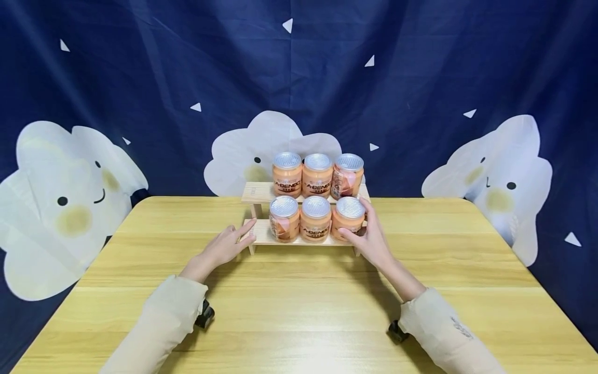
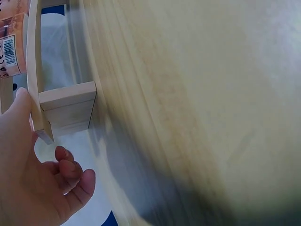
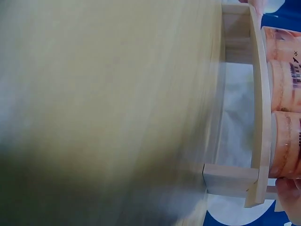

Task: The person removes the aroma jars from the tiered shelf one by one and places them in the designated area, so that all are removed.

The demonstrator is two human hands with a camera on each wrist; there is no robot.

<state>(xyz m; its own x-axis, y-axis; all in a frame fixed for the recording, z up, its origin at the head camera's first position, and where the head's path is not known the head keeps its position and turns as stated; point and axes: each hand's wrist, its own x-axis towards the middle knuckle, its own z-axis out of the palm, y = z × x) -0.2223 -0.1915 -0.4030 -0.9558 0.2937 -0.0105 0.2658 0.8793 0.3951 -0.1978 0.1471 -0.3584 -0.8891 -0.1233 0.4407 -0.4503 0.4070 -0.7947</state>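
Observation:
A two-tier wooden display rack (image 1: 260, 231) stands on the table, three orange jars with silver lids in a row on each tier. At the front right, my right hand (image 1: 374, 241) holds the right-hand jar (image 1: 343, 224) of the lower tier, thumb across its front and fingers at its side. My left hand (image 1: 226, 244) pinches the left end of the lower board with thumb and index finger; the other fingers (image 2: 70, 172) curl loosely below it. Beside the held jar sit a middle jar (image 1: 315, 223) and a left jar (image 1: 283, 223). In the right wrist view, part of my right hand (image 3: 289, 197) shows at the edge.
On the upper tier stand a left jar (image 1: 287, 176), a middle jar (image 1: 317, 177) and a right jar (image 1: 345, 179) turned to its side label. The wooden table (image 1: 299, 296) extends in front and to both sides. Behind hangs a dark blue cloth (image 1: 327, 88) with white clouds.

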